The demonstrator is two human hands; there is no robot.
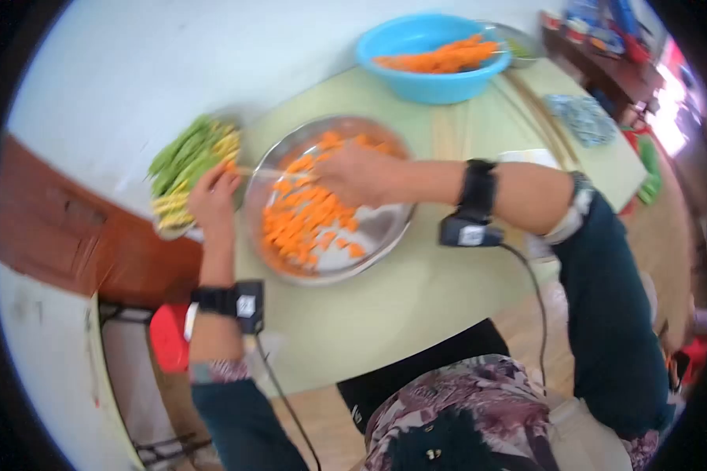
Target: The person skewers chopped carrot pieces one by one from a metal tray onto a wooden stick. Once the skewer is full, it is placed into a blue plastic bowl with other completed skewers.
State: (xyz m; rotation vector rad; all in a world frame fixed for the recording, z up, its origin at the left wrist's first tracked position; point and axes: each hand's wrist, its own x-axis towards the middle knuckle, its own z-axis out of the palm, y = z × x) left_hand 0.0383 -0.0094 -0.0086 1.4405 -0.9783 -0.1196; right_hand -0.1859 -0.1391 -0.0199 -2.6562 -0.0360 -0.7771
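A thin wooden skewer (263, 172) stretches between my two hands above the left side of a wide steel bowl (397, 231). My left hand (212, 200) pinches a small orange carrot piece (230, 166) at the skewer's left end. Over the bowl, my right hand (361, 174) is closed around the other end of the skewer, its fingers blurred by motion. Cut carrot pieces (302, 216) cover much of the bowl's bottom. Just beyond my left hand is a heap of long green vegetables (184, 157) with yellow pieces (173, 202) at their ends.
Near the wall, a blue basin (432, 88) holds more orange carrots (444, 57). Behind it stands a metal bowl (522, 47) with something green. Long thin sticks (538, 110) and a patterned cloth (581, 118) lie on the pale green table (330, 337). A red stool (169, 337) is at lower left.
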